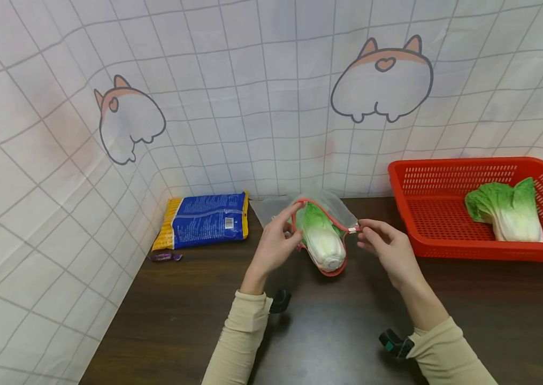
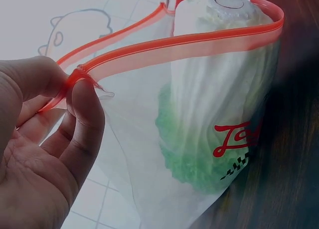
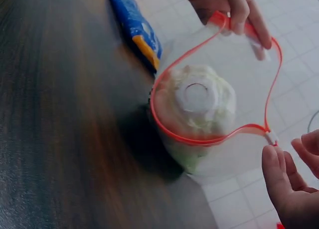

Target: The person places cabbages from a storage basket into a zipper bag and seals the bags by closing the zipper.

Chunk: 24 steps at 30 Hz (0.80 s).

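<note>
A head of napa cabbage (image 1: 319, 243) sits base outward in a clear zip bag (image 2: 139, 164) with a red-edged mouth, which gapes wide. Red lettering shows on the bag's side in the left wrist view. My left hand (image 1: 276, 243) pinches the red zip strip at one corner of the mouth, between thumb and fingers. At the opposite corner, by the small white slider (image 3: 270, 137), my right hand (image 1: 389, 251) holds the strip's end at its fingertips. The mouth's red edge (image 3: 194, 140) loops around the cabbage's white base.
A red plastic basket (image 1: 444, 248) at right holds another napa cabbage (image 1: 517, 214). On the left lie a blue and yellow packet (image 1: 208, 219) and a small purple wrapper (image 1: 165, 257). A white checked cloth (image 1: 261, 107) hangs behind the dark wooden table (image 1: 165, 321).
</note>
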Each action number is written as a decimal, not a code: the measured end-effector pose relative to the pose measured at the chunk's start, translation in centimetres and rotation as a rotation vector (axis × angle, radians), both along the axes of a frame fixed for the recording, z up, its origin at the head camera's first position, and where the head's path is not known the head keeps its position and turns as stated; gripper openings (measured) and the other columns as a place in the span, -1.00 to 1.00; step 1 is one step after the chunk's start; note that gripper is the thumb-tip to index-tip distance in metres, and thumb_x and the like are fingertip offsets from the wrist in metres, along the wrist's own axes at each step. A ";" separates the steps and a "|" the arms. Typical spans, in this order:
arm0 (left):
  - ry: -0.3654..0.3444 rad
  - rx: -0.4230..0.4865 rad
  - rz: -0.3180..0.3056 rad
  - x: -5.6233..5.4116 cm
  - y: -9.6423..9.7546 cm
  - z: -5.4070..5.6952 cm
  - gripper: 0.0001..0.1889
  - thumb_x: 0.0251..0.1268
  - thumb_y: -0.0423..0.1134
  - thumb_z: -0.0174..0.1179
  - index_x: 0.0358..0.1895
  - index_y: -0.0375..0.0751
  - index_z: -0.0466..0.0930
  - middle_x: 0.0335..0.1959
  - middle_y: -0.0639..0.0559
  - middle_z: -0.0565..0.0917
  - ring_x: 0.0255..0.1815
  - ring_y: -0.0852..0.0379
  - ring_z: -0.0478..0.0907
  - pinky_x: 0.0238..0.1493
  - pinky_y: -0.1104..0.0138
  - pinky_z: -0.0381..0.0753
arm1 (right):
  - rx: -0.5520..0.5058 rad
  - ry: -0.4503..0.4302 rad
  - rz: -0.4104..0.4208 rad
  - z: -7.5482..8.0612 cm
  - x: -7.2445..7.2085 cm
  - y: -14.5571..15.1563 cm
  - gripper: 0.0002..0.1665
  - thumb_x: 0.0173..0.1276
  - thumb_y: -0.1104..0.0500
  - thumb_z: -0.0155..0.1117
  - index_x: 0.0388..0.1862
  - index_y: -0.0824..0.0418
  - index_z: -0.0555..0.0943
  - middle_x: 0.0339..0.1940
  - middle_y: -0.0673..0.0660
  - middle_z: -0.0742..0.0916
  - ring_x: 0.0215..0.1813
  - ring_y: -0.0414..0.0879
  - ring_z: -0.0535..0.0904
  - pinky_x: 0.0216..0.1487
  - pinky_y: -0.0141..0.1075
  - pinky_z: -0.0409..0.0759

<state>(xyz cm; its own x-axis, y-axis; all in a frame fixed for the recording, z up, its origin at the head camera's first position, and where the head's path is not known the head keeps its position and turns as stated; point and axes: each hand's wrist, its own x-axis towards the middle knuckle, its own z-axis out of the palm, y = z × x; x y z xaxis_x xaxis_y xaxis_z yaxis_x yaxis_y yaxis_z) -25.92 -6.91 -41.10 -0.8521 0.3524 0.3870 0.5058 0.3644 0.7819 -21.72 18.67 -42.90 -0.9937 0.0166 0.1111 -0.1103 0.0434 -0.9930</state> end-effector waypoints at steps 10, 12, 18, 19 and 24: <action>-0.009 -0.001 -0.024 0.1 -0.1 0.1 -0.36 0.31 -0.48 0.14 0.45 -0.04 0.32 0.35 0.10 0.45 -0.54 0.20 0.42 -0.62 0.40 0.39 | 0.019 -0.052 0.129 -0.6 -0.9 -0.1 -0.48 0.50 0.09 0.14 0.28 0.42 0.45 0.09 0.37 0.54 -0.04 -0.04 0.63 -0.01 -0.30 0.62; -0.009 -0.003 -0.027 0.1 -0.1 0.1 -0.36 0.31 -0.48 0.14 0.45 -0.04 0.32 0.35 0.09 0.45 -0.55 0.20 0.42 -0.62 0.40 0.39 | 0.045 -0.050 0.140 -0.5 -1.2 -0.1 -0.49 0.49 0.09 0.16 0.26 0.42 0.47 0.10 0.40 0.54 -0.04 -0.03 0.62 -0.02 -0.30 0.63; 0.004 -0.006 -0.050 0.2 -0.5 0.4 -0.37 0.31 -0.47 0.12 0.45 -0.05 0.32 0.28 -0.01 0.50 -0.56 0.17 0.42 -0.62 0.39 0.39 | 0.097 -0.040 0.160 0.2 -1.9 0.3 -0.52 0.47 0.07 0.20 0.16 0.43 0.52 0.01 0.30 0.62 -0.04 0.02 0.64 -0.01 -0.32 0.62; 0.001 -0.002 -0.054 0.2 -0.7 0.5 -0.37 0.30 -0.48 0.11 0.45 -0.03 0.33 0.20 -0.02 0.54 -0.56 0.16 0.43 -0.62 0.38 0.40 | 0.080 -0.036 0.154 0.5 -2.0 0.4 -0.53 0.45 0.08 0.22 0.13 0.43 0.53 -0.02 0.26 0.63 -0.06 0.00 0.65 -0.01 -0.33 0.62; 0.008 0.043 -0.063 0.1 -1.9 0.8 -0.39 0.28 -0.52 0.07 0.39 -0.01 0.42 -0.12 0.04 0.55 -0.59 0.07 0.49 -0.62 0.33 0.45 | -0.109 0.030 0.118 2.9 -2.5 1.7 -0.63 0.39 0.13 0.30 0.02 0.39 0.57 -0.15 0.13 0.64 -0.16 -0.12 0.68 -0.03 -0.36 0.62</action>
